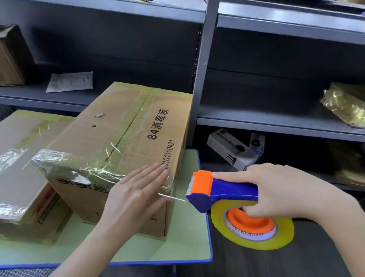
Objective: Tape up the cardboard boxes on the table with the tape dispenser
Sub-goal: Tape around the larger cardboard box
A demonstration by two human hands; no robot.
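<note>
L hand is pressed flat, fingers straight, on near corner of cardboard box. R hand is wrapped round tape dispenser at box's 3 o'clock; tape strand is stretched between. 2nd box is seen at 9 o'clock, both on table.

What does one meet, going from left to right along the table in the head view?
Low taped box → taller box marked 84 → tape dispenser. The left hand lies on the taller box and the right hand grips the dispenser, so I leave both out.
</note>
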